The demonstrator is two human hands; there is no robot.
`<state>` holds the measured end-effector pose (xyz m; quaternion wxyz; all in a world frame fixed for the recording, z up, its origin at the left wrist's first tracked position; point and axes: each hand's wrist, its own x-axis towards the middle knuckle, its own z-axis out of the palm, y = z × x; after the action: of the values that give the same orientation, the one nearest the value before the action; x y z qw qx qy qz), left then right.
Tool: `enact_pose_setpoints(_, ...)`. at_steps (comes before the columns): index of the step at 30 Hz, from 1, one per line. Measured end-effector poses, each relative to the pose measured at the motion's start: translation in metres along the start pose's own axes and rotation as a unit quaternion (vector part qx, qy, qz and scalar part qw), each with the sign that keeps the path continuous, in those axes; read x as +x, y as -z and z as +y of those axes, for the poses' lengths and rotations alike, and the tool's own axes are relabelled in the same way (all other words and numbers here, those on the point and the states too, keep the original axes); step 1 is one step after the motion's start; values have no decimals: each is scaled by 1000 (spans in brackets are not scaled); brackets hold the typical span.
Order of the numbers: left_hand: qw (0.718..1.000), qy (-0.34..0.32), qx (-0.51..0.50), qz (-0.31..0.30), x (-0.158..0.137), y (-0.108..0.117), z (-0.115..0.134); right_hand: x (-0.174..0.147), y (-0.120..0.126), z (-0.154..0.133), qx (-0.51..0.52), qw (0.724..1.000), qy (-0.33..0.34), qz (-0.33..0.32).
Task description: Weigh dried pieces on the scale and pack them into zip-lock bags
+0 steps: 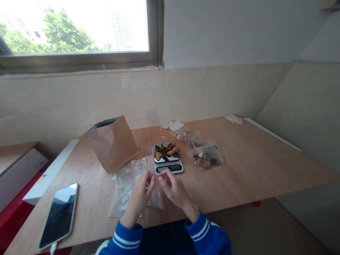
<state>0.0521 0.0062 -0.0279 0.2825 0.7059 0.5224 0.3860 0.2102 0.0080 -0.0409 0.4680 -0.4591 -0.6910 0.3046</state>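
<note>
My left hand [141, 191] is closed in a pinch above a pile of clear zip bags [120, 195]. My right hand [175, 189] is pinched too, a short gap away, just in front of a small kitchen scale [173, 167]. Whatever lies between the fingertips of either hand is too small or too see-through to make out. Dark and tan dried slices [166, 151], curled at the edges, sit heaped on the scale's plate. The scale's display is partly covered by my fingers.
An open brown paper pouch [112, 144] stands behind the zip bags. Filled clear bags [207, 156] lie right of the scale, with white scraps [175, 125] behind. A tablet [60, 216] with a cable rests at the table's left. A window [75, 28] is above.
</note>
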Motion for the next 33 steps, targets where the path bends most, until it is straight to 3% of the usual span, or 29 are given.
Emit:
enact_pose_setpoints(2, 999, -13, -49, -11, -3, 0, 7, 1, -10, -7, 32, 999, -19, -24)
enact_pose_setpoints(4, 996, -15, -88, 16, -4, 3, 9, 7, -9, -2, 56, 998, -29, -10)
enact_pose_setpoints(8, 974, 14, -131, 183, 1, 16, 7, 17, 10, 17, 70, 995, -52, 46)
enact_pose_setpoints(10, 963, 32, -145, 226, 9, 19, 7, 16, 18, 15, 62, 997, -52, 20)
enact_pose_setpoints(14, 951, 36, -178, 252, 34, 14, 4, 14, 23, 2, 24, 998, -1, -51)
enact_pose_setpoints(19, 943, 63, -182, 272, 72, 2, -17, 45, 38, 34, -113, 986, 70, 102)
enact_pose_setpoints(21, 937, 72, -185, 288, 85, -4, -28, 62, 47, 57, -186, 971, 84, 122)
enact_pose_setpoints(26, 909, 102, -264, 306, 95, -25, -53, 90, 53, 97, -297, 949, 71, 78)
enact_pose_setpoints(33, 919, 61, -240, 308, 89, -39, -71, 91, 48, 116, -283, 957, 41, 53)
